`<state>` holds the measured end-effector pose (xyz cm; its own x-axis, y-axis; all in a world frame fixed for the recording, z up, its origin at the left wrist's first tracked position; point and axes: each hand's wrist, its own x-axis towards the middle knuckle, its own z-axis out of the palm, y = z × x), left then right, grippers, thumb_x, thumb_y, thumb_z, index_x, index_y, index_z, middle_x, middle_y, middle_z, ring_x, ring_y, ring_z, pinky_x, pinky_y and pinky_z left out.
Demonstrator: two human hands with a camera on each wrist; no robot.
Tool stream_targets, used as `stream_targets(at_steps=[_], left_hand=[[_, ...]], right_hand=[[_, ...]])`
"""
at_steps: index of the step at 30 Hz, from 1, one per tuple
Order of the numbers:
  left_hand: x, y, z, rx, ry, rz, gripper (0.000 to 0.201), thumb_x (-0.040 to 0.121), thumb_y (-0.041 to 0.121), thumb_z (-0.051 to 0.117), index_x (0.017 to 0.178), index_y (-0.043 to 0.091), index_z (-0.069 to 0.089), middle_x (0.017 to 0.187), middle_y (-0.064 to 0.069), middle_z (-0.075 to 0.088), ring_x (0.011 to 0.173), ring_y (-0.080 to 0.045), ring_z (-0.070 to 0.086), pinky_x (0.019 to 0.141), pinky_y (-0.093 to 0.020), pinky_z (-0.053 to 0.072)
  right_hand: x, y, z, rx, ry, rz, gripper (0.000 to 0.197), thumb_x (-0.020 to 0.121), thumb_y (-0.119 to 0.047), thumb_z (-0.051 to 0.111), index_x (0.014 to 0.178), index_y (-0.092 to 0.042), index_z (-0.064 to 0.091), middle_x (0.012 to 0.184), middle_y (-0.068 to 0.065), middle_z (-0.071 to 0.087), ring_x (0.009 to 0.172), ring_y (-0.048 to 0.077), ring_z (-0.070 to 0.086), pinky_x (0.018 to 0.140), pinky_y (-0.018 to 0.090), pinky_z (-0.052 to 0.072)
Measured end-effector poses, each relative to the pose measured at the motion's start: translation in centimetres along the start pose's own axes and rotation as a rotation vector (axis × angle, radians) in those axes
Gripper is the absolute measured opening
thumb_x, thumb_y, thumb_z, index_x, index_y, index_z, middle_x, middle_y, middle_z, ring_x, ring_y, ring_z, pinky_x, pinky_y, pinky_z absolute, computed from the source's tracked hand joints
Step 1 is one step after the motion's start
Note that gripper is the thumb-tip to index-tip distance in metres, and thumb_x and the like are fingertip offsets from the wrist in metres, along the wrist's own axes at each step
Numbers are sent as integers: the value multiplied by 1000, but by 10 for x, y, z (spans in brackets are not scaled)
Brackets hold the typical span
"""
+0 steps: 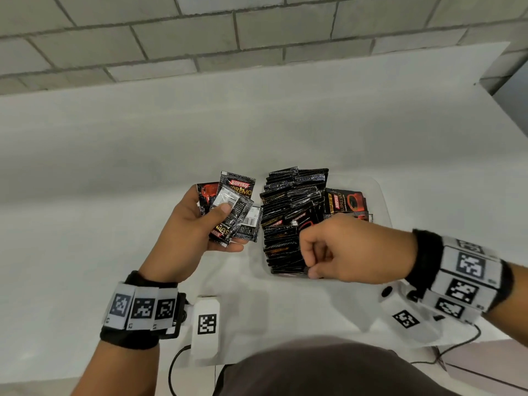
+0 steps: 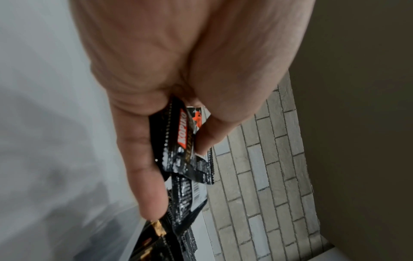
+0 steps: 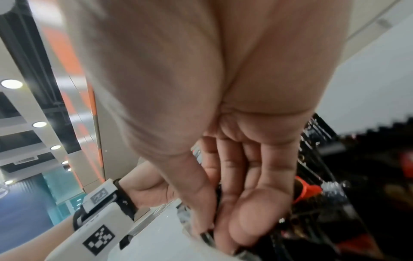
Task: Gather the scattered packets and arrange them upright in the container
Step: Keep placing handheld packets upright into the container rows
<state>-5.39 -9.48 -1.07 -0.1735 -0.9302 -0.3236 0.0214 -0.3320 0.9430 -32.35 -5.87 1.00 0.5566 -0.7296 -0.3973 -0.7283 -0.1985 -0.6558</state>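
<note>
My left hand (image 1: 197, 224) is raised left of the container and grips a loose fan of several black Kopiko packets (image 1: 233, 208), thumb on top. The left wrist view shows those packets (image 2: 187, 155) pinched between the fingers (image 2: 143, 159) and the thumb. A clear plastic container (image 1: 383, 201) holds a long row of upright packets (image 1: 288, 212). A few more packets (image 1: 347, 200) lie flat on its right side. My right hand (image 1: 343, 250) reaches into the row's near end. Its fingertips (image 3: 245, 220) and thumb pinch a dark packet edge there.
The container stands on a white table (image 1: 143, 167) against a grey brick wall (image 1: 200, 38). The table's right edge (image 1: 485, 92) lies far right. A black cable (image 1: 174, 364) hangs at the near edge by my body.
</note>
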Motion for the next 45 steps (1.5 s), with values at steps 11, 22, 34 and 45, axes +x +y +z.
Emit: stream_targets(at_steps=[11, 22, 34, 45], left_hand=[[-4, 1, 0, 8, -2, 1, 27, 100, 11, 59, 126, 13, 55, 112, -19, 74, 81, -50, 74, 61, -44, 62], [-3, 11, 2, 26, -6, 38, 26, 102, 10, 57, 127, 12, 53, 111, -18, 74, 79, -50, 73, 61, -44, 62], [-2, 11, 4, 38, -8, 34, 26, 102, 10, 57, 128, 12, 53, 111, -18, 74, 79, -51, 73, 61, -44, 62], [1, 14, 5, 40, -15, 38, 25, 102, 10, 57, 126, 12, 54, 111, -19, 74, 79, -51, 73, 62, -45, 62]], right_hand=[[-1, 14, -6, 48, 126, 15, 20, 83, -7, 73, 79, -23, 62, 79, -7, 72, 72, 7, 67, 69, 27, 56], [17, 19, -28, -90, 338, 65, 18, 84, -16, 72, 82, -29, 60, 76, -13, 66, 66, 2, 60, 64, 16, 43], [44, 18, -36, -255, 379, 121, 51, 80, -50, 78, 125, -39, 57, 106, -5, 44, 87, 18, 59, 79, 33, 50], [42, 23, -41, -292, 380, 155, 42, 85, -32, 75, 121, -30, 55, 103, -5, 48, 90, 19, 60, 77, 34, 51]])
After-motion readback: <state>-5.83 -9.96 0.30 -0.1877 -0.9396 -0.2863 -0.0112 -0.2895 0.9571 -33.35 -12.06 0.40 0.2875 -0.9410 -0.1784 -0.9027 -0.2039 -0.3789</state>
